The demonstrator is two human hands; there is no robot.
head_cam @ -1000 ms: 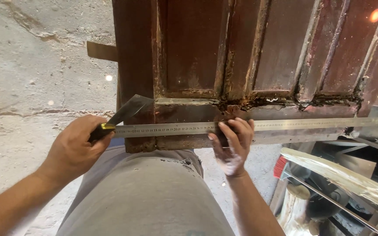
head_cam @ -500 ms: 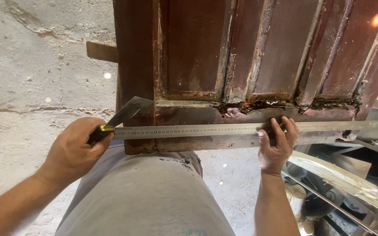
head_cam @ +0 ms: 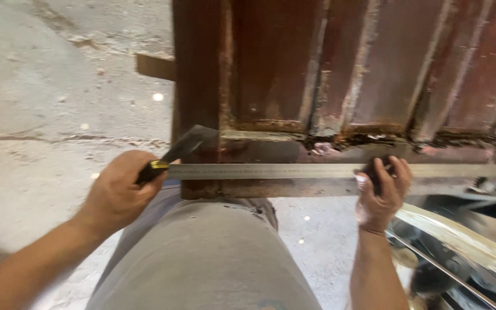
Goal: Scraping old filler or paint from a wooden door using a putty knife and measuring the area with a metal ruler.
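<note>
A long steel ruler (head_cam: 294,170) lies across the bottom rail of a rusty brown metal door panel (head_cam: 340,69). My left hand (head_cam: 119,192) grips the yellow and black handle of a flat scraper (head_cam: 182,149), whose blade rests by the ruler's left end. My right hand (head_cam: 381,192) presses on the ruler farther right, fingers curled over a small dark object (head_cam: 374,171) that I cannot make out. My grey-trousered knee (head_cam: 213,258) rises between the arms, under the panel's lower edge.
Rough concrete floor (head_cam: 58,103) spreads to the left. A brown bar (head_cam: 155,66) sticks out from the panel's left side. Shiny metal strips and dark clutter (head_cam: 460,252) lie at the lower right.
My right hand has slid rightward along the ruler, from near the middle to well right of it. My left hand and the scraper have stayed in place.
</note>
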